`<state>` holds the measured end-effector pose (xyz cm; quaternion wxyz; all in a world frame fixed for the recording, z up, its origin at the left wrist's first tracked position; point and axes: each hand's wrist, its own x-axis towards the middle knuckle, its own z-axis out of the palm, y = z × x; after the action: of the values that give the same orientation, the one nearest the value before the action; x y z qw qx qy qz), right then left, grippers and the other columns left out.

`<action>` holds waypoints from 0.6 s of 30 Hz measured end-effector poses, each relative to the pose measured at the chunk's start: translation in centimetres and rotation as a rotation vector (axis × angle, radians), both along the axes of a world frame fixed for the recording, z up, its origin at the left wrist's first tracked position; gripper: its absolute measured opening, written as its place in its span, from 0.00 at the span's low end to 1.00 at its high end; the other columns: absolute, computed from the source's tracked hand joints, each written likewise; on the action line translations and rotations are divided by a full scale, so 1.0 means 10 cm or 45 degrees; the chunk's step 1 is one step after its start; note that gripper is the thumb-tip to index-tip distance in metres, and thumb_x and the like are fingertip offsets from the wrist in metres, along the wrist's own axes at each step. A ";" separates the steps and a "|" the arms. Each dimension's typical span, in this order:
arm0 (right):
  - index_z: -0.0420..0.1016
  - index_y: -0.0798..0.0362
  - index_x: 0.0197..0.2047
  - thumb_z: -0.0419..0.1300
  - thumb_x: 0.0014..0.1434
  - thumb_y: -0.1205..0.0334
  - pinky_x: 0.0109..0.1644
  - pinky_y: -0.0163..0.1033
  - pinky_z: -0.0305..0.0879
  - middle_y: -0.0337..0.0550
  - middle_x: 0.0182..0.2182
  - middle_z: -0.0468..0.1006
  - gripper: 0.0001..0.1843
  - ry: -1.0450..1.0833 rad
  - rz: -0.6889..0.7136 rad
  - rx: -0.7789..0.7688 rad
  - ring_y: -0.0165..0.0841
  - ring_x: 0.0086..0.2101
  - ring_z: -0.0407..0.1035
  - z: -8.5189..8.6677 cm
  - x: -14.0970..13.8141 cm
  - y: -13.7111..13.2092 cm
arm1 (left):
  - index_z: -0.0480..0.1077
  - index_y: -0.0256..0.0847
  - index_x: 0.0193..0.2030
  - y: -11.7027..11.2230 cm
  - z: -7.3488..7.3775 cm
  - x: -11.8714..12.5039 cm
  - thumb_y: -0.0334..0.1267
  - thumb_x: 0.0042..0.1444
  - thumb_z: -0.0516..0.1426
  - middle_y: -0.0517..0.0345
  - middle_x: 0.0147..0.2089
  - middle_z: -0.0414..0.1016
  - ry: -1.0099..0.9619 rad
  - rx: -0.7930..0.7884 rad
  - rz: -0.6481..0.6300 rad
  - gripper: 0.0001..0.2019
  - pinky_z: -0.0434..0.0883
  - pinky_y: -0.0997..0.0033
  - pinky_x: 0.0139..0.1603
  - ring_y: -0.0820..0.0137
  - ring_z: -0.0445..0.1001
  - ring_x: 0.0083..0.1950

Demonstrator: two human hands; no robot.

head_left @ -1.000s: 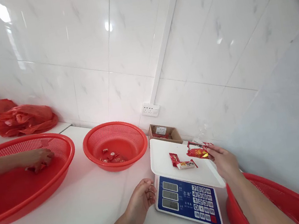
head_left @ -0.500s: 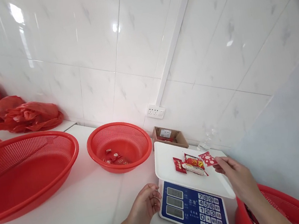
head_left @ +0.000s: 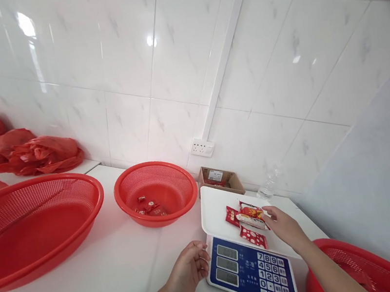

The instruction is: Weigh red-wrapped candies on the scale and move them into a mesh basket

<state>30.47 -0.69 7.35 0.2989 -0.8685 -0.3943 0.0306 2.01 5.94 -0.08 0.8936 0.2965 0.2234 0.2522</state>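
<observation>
A white and blue electronic scale (head_left: 250, 270) stands before me. Its white plate (head_left: 215, 212) bears several small wrapped snacks: a small red packet (head_left: 232, 216), a red-and-yellow packet (head_left: 250, 210), a whitish packet (head_left: 252, 222) and a red packet with white dots (head_left: 253, 238). My right hand (head_left: 284, 226) reaches over the plate from the right, its thumb and fingertips closed at the right end of the red-and-yellow packet. Beside the scale's left edge rests my left hand (head_left: 189, 271), fingers loosely curled and apart from the thumb, holding nothing.
A round red basket (head_left: 152, 167) with a few packets stands behind left; a larger red basket (head_left: 49, 255) is farther left. Another red basket (head_left: 368, 256) lies under my right forearm. Behind the scale are a cardboard box (head_left: 238, 182) and clear plastic (head_left: 270, 183). Red bags (head_left: 43, 155) lie far left.
The dotted packet has left my right hand and lies at the front of the plate. My right hand has moved left to the other packets. My left hand stays put.
</observation>
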 end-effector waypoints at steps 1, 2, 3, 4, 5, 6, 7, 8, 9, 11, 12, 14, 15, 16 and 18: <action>0.72 0.51 0.39 0.52 0.47 0.54 0.42 0.42 0.64 0.45 0.39 0.78 0.17 0.013 -0.019 -0.004 0.39 0.39 0.71 -0.03 0.02 0.05 | 0.63 0.39 0.35 0.00 0.00 0.00 0.42 0.48 0.57 0.62 0.29 0.67 -0.001 0.001 0.003 0.11 0.57 0.76 0.30 0.78 0.63 0.25; 0.73 0.51 0.37 0.53 0.47 0.56 0.39 0.40 0.64 0.44 0.36 0.79 0.15 0.026 -0.040 -0.003 0.39 0.37 0.72 -0.06 0.03 0.09 | 0.63 0.39 0.35 0.00 0.00 -0.01 0.42 0.48 0.57 0.62 0.29 0.67 -0.005 0.003 0.006 0.11 0.57 0.76 0.30 0.78 0.63 0.25; 0.73 0.51 0.36 0.54 0.46 0.58 0.36 0.39 0.64 0.42 0.32 0.79 0.14 0.036 -0.064 0.005 0.37 0.33 0.72 -0.08 0.03 0.13 | 0.63 0.39 0.35 0.00 0.01 -0.01 0.41 0.48 0.57 0.62 0.29 0.67 -0.010 0.004 0.008 0.11 0.57 0.76 0.30 0.77 0.63 0.25; 0.73 0.50 0.34 0.54 0.45 0.59 0.33 0.38 0.63 0.41 0.29 0.79 0.12 0.042 -0.088 0.021 0.37 0.31 0.72 -0.09 0.04 0.15 | 0.63 0.40 0.35 0.00 0.01 -0.01 0.41 0.47 0.57 0.62 0.28 0.67 -0.016 0.004 0.012 0.11 0.57 0.76 0.30 0.77 0.63 0.25; 0.73 0.50 0.33 0.54 0.45 0.60 0.32 0.38 0.62 0.40 0.27 0.78 0.11 0.043 -0.112 0.047 0.36 0.29 0.71 -0.09 0.04 0.17 | 0.62 0.40 0.35 0.00 0.01 -0.01 0.41 0.47 0.57 0.62 0.28 0.67 -0.022 0.000 0.016 0.11 0.57 0.76 0.30 0.77 0.63 0.25; 0.73 0.49 0.32 0.53 0.45 0.59 0.31 0.38 0.61 0.40 0.25 0.77 0.11 0.042 -0.134 0.080 0.37 0.28 0.71 -0.07 0.05 0.19 | 0.62 0.40 0.35 0.00 0.01 -0.01 0.41 0.47 0.57 0.62 0.28 0.67 -0.024 -0.007 0.019 0.11 0.57 0.77 0.30 0.78 0.63 0.25; 0.72 0.49 0.32 0.53 0.45 0.58 0.31 0.39 0.61 0.40 0.25 0.77 0.11 0.041 -0.150 0.123 0.37 0.28 0.71 -0.04 0.07 0.18 | 0.62 0.40 0.35 0.00 0.01 -0.01 0.40 0.46 0.57 0.62 0.28 0.67 -0.023 -0.014 0.022 0.11 0.56 0.77 0.30 0.78 0.63 0.25; 0.72 0.49 0.33 0.53 0.45 0.57 0.32 0.39 0.61 0.41 0.26 0.77 0.12 0.043 -0.159 0.173 0.38 0.29 0.71 0.00 0.09 0.17 | 0.62 0.39 0.35 -0.01 0.01 -0.01 0.40 0.46 0.57 0.62 0.28 0.67 -0.020 -0.020 0.021 0.11 0.56 0.77 0.30 0.78 0.63 0.25; 0.72 0.50 0.34 0.54 0.45 0.56 0.34 0.40 0.62 0.42 0.27 0.78 0.13 0.051 -0.163 0.227 0.38 0.31 0.71 0.06 0.11 0.13 | 0.62 0.39 0.35 -0.01 0.01 -0.01 0.40 0.46 0.57 0.62 0.27 0.67 -0.017 -0.024 0.017 0.11 0.56 0.77 0.30 0.78 0.63 0.24; 0.71 0.50 0.37 0.54 0.44 0.53 0.36 0.39 0.63 0.42 0.28 0.78 0.17 0.086 -0.162 0.336 0.37 0.32 0.71 0.20 0.17 -0.01 | 0.63 0.39 0.35 -0.02 0.01 0.00 0.40 0.46 0.57 0.62 0.28 0.67 -0.017 -0.026 0.004 0.11 0.57 0.77 0.29 0.78 0.63 0.24; 0.71 0.50 0.38 0.55 0.43 0.52 0.37 0.39 0.64 0.42 0.29 0.78 0.19 0.109 -0.164 0.388 0.37 0.32 0.71 0.28 0.20 -0.12 | 0.63 0.39 0.35 -0.03 0.02 0.00 0.40 0.46 0.57 0.62 0.28 0.67 -0.021 -0.026 -0.003 0.11 0.57 0.77 0.30 0.78 0.63 0.24; 0.70 0.49 0.38 0.56 0.41 0.49 0.37 0.38 0.65 0.42 0.30 0.78 0.21 0.150 -0.185 0.484 0.36 0.34 0.71 0.43 0.25 -0.41 | 0.63 0.39 0.35 -0.04 0.03 -0.01 0.40 0.47 0.57 0.62 0.28 0.67 -0.033 -0.030 -0.008 0.10 0.58 0.76 0.30 0.78 0.63 0.25; 0.69 0.49 0.38 0.57 0.40 0.49 0.37 0.38 0.65 0.41 0.31 0.78 0.21 0.193 -0.201 0.538 0.36 0.34 0.71 0.50 0.27 -0.60 | 0.63 0.39 0.35 -0.04 0.03 -0.01 0.40 0.48 0.57 0.62 0.28 0.67 -0.035 -0.033 -0.008 0.10 0.59 0.76 0.30 0.78 0.63 0.25; 0.69 0.48 0.37 0.58 0.39 0.49 0.36 0.38 0.66 0.41 0.32 0.78 0.21 0.262 -0.223 0.594 0.36 0.35 0.71 0.56 0.28 -0.80 | 0.64 0.39 0.35 -0.04 0.04 -0.02 0.40 0.48 0.57 0.62 0.28 0.67 -0.038 -0.037 -0.009 0.10 0.59 0.76 0.30 0.78 0.64 0.25; 0.69 0.46 0.39 0.62 0.36 0.52 0.34 0.39 0.68 0.43 0.34 0.78 0.23 0.507 -0.294 0.648 0.38 0.34 0.73 0.63 0.30 -1.22 | 0.64 0.39 0.36 -0.05 0.05 -0.02 0.40 0.49 0.58 0.62 0.28 0.67 -0.043 -0.047 -0.025 0.10 0.60 0.76 0.31 0.78 0.64 0.25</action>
<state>33.48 -12.89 13.68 0.5785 -0.7820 -0.2223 0.0661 1.78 5.44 0.38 0.9050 0.2777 0.2100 0.2444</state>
